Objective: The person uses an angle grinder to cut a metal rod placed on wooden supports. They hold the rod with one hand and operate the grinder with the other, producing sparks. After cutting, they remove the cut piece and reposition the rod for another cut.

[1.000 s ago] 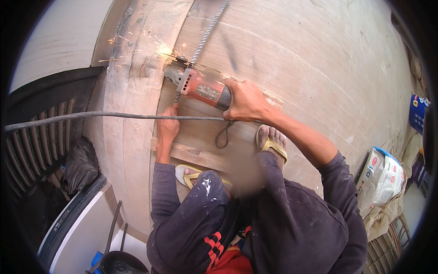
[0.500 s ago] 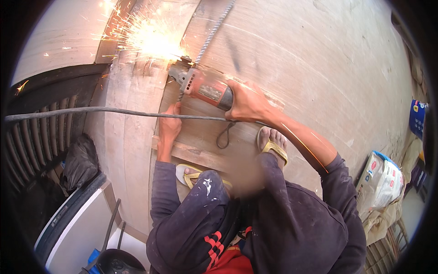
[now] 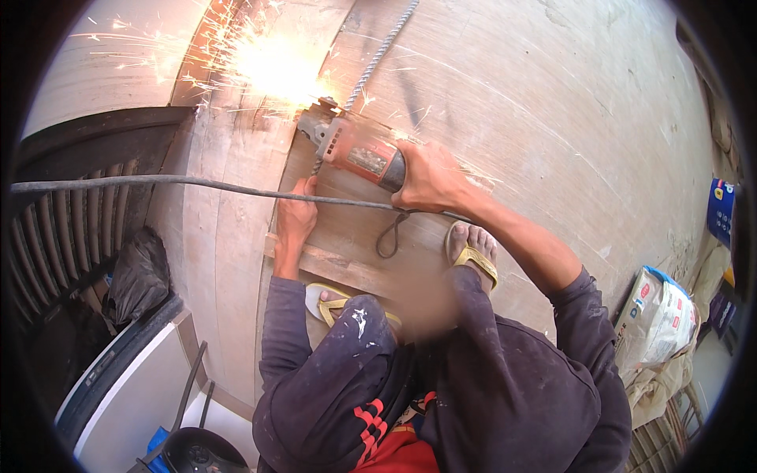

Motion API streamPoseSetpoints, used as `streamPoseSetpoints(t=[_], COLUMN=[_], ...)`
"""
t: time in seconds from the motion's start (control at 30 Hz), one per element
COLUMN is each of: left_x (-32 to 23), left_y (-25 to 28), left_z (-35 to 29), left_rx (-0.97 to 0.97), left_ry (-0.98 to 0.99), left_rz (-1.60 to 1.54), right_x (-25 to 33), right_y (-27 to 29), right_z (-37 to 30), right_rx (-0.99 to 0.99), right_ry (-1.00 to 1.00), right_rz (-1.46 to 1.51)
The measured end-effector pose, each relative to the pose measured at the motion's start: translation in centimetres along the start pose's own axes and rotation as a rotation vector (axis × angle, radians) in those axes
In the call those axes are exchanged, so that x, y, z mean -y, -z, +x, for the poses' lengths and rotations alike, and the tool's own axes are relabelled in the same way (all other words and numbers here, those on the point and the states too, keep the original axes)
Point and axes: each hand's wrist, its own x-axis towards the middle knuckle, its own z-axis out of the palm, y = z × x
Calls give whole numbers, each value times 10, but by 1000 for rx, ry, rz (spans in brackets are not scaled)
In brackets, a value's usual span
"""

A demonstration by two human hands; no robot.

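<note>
My right hand [image 3: 430,177] is wrapped round the rear body of a red and grey angle grinder [image 3: 363,154]. Its head lies across a twisted steel reinforcing bar [image 3: 380,59], and bright sparks [image 3: 272,67] spray from there toward the upper left. The glare hides the exact cut. Closer to me, my left hand [image 3: 297,213] grips the near end of the bar, which comes out above the fingers. A dark power cable [image 3: 158,180] runs across from the left, passing over my left wrist area to the grinder's rear. A small loop of cord [image 3: 386,240] hangs below it.
Wooden planks [image 3: 339,268] lie by my sandalled feet on the board floor. To the left are a dark slatted frame [image 3: 87,213], a black plastic bag [image 3: 140,272] and a black round object [image 3: 203,451]. A white printed sack [image 3: 658,319] and a blue package [image 3: 721,206] stand right.
Sparks still fly from the grinder, now spreading more to the left. The grinder, the bar and both hands appear slightly farther right. The cable's left part sits a little higher.
</note>
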Motion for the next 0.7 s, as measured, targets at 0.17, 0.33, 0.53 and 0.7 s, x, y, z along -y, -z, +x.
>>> streamPoseSetpoints(t=[0.17, 0.33, 0.53, 0.7], left_x=[-2, -4, -1, 1], left_y=[3, 3, 1, -1], left_z=[-1, -1, 0, -1], left_rx=[-15, -4, -25, -33], left_ry=[-20, 8, -29, -33], left_rz=[33, 45, 80, 87], right_x=[-4, 0, -4, -3], right_y=[-4, -1, -4, -4], right_z=[3, 3, 5, 5], right_rx=[-27, 0, -10, 9], right_ry=[36, 13, 22, -16], right_rz=[-12, -18, -32, -18])
